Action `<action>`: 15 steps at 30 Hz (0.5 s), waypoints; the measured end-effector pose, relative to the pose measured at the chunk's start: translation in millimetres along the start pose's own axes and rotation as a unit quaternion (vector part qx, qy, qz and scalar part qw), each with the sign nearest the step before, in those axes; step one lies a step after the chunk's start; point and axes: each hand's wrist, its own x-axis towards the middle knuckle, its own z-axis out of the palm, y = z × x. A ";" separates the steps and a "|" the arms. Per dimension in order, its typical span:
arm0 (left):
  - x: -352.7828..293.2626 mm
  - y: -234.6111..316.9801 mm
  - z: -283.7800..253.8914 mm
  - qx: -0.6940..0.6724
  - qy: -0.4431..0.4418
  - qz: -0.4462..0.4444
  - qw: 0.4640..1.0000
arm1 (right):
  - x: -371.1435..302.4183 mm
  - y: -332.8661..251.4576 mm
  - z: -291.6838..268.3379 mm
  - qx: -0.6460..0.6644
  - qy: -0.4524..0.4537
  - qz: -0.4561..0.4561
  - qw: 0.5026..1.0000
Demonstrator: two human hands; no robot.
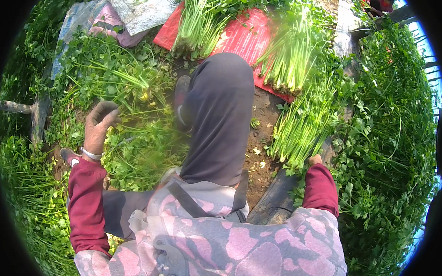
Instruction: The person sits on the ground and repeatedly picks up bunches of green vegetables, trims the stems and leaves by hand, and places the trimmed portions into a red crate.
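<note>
My left hand (98, 128) is held over loose, leafy celery (134, 120) on the left. Its fingers are curled, with a gap between thumb and forefinger and nothing visible in them. A white band circles that wrist. Over on the right, my right hand (315, 160) is at the lower end of a pile of celery stalks (299, 133); its fingers are mostly hidden. Farther up, a thick celery bunch (292, 62) lies with its cut ends toward me, partly on a red printed sack (246, 36). Another celery bunch (195, 27) lies to its left.
My bent knee (222, 99) rises between the hands. A pale printed sack (142, 11) and a pink cloth (108, 22) lie at the far left. A wooden plank (272, 198) runs beside bare soil (262, 134). Dense green plants (386, 144) stand along the right.
</note>
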 end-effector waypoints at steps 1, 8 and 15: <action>-1.7 -11.0 -10.7 0.007 0.013 0.004 1.000 | 3.8 2.2 -3.7 -0.021 -0.019 -0.005 1.000; -21.1 -96.3 -108.4 0.011 0.112 -0.095 0.989 | 41.8 -136.8 -133.4 0.128 0.184 -0.169 0.960; -51.0 -148.0 -146.9 -0.071 0.213 -0.138 0.965 | -140.9 -585.6 -210.1 0.171 -0.158 -0.618 0.751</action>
